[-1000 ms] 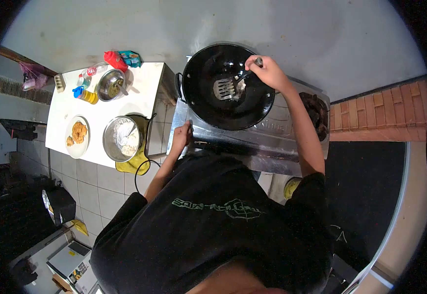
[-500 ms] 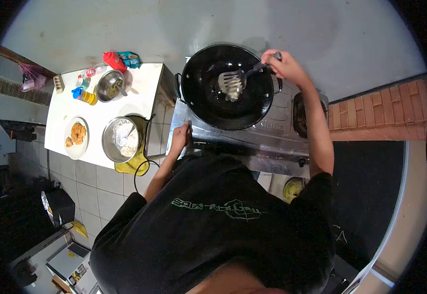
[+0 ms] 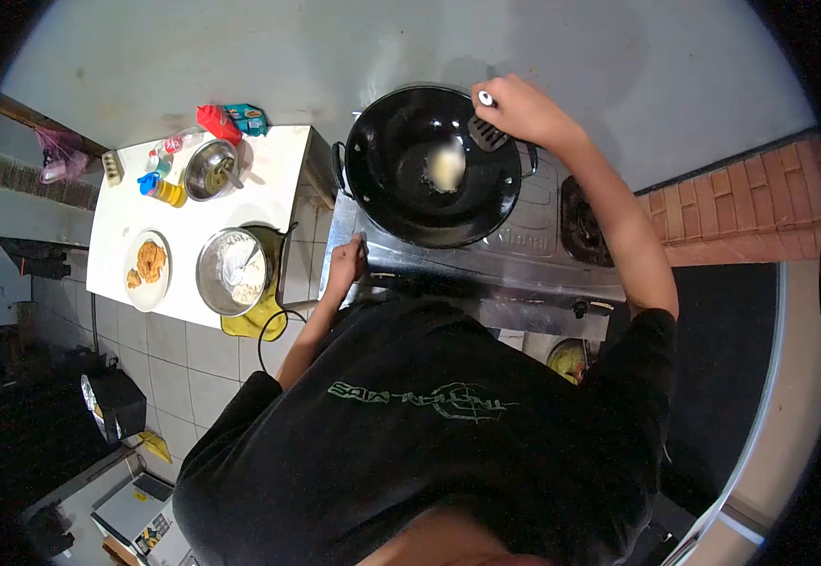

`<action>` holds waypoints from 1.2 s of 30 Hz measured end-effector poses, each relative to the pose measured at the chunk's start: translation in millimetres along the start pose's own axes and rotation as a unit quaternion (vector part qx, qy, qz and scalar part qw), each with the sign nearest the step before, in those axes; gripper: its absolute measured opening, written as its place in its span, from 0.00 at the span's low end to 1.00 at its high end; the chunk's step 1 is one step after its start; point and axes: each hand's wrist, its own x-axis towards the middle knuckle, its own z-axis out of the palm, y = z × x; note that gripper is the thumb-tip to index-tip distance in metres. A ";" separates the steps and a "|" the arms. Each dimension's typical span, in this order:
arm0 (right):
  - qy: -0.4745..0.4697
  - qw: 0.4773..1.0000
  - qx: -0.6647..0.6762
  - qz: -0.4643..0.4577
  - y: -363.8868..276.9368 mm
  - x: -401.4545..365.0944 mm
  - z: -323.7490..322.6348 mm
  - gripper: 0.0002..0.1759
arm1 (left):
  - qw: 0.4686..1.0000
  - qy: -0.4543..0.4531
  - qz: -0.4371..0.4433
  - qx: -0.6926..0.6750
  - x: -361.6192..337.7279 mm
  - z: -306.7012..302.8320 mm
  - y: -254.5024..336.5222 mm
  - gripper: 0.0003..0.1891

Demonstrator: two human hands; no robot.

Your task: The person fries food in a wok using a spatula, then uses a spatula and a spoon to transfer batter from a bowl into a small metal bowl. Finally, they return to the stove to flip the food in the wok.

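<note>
A black two-handled wok sits on the metal gas stove. Near its middle lies a pale piece of food, slightly blurred, in dark oil. My right hand grips the handle of a slotted spatula above the wok's upper right side, its blade apart from the food. At the stove's front left edge, my left hand is closed near a control; what its fingers hold is too small to make out.
On the white table at left are a plate of fried food, a metal bowl with white flour, a smaller bowl, a yellow bottle and a red bottle. A brick ledge lies right.
My right hand has raised the spatula up and right, off the pale food, and its blade has turned. The food now lies uncovered. My left hand stays in place.
</note>
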 end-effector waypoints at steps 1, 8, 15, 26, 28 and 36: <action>0.000 1.000 -0.001 -0.001 -0.6 0.6 4.9 0.07 | 1.000 -0.002 0.002 0.000 -1.0 0.7 1.7 0.27; 0.001 1.000 -0.002 -0.001 -3.8 4.5 13.7 0.08 | 1.000 0.022 -0.008 0.012 -3.1 2.9 3.3 0.28; -0.033 0.997 -0.051 0.041 -13.8 3.6 10.0 0.16 | 1.000 0.015 -0.016 0.014 -2.7 1.8 5.2 0.28; 0.006 1.000 0.027 -0.006 2.4 -7.3 16.8 0.08 | 1.000 0.001 -0.018 -0.007 0.0 -0.6 2.2 0.28; 0.013 0.999 0.048 -0.018 -2.6 -13.1 10.3 0.08 | 1.000 0.013 -0.009 0.001 1.2 -1.8 -1.6 0.28; 0.167 0.960 0.180 0.137 -26.6 -63.9 2.2 0.17 | 1.000 0.007 -0.013 -0.001 -2.0 2.3 5.9 0.27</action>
